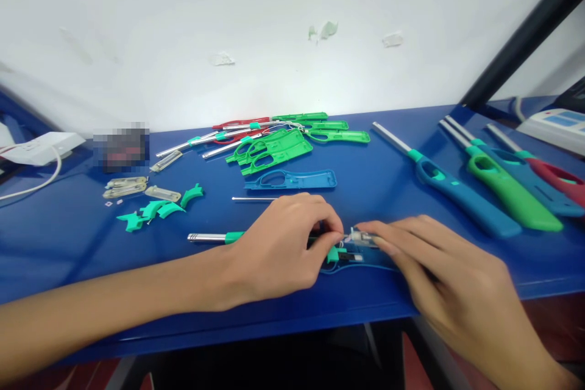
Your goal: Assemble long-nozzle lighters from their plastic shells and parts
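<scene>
In front of me on the blue table lies a blue lighter half-shell with a metal tube running out to the left. A teal trigger and a small black-and-silver part sit in it. My left hand reaches across the shell, thumb and forefinger pinched beside a thin white wire; what lies between the fingertips is too small to tell. My right hand grips a clear fuel tank over the shell with thumb and fingers.
Behind lie a thin metal rod, a blue half-shell and several green half-shells. Teal triggers and clear tanks are at left. Whole lighters lie at right, before a white device.
</scene>
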Demonstrator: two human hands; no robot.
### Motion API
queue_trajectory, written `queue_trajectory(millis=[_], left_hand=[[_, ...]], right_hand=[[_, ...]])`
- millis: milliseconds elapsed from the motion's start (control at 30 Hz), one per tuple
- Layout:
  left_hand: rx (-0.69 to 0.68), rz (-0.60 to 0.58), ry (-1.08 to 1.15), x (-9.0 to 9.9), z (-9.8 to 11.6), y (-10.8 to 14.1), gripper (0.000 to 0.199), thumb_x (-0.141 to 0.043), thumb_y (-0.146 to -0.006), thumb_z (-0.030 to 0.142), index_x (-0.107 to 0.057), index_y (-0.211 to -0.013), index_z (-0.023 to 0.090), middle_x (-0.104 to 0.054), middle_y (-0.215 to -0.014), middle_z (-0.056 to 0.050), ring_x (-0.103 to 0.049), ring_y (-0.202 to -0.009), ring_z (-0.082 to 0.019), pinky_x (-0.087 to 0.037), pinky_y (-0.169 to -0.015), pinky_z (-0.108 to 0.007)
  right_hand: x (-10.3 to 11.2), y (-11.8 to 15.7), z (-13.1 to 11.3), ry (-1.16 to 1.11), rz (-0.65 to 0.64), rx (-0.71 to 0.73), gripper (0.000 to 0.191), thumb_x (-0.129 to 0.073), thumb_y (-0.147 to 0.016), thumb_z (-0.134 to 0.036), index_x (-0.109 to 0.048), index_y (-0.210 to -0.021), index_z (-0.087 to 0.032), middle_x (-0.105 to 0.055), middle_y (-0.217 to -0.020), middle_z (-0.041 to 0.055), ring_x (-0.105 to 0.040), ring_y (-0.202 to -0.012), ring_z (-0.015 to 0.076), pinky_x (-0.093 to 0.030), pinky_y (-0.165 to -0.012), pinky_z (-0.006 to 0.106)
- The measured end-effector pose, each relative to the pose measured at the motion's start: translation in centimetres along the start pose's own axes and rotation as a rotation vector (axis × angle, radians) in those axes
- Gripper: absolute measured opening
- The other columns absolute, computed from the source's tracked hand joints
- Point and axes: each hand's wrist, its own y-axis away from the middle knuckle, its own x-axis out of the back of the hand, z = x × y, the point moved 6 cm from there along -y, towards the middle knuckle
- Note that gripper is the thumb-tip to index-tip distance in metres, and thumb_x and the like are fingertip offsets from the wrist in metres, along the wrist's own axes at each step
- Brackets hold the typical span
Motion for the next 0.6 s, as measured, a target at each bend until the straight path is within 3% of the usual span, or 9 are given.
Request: queue_trajectory(millis=[600], left_hand=[[-0.017,0.014,0.022,-0.12,-0.01,0.01,0.017,-0.065,-0.088,0.001,-0.072,-0.083,0.016,-0.070,-0.082,0.002,-0.058,-0.073,-0.011,-0.042,-0.068,-0.026]], right_hand=[[0.10,-0.06,-0.14,-0.010,0.005,0.024,0.025,-0.057,-0.105,-0.013,-0.071,-0.123,-0.024,-0.079,-0.108,0.0014,-0.072,-0.087,0.0167,-0.056,-0.080,0.031]])
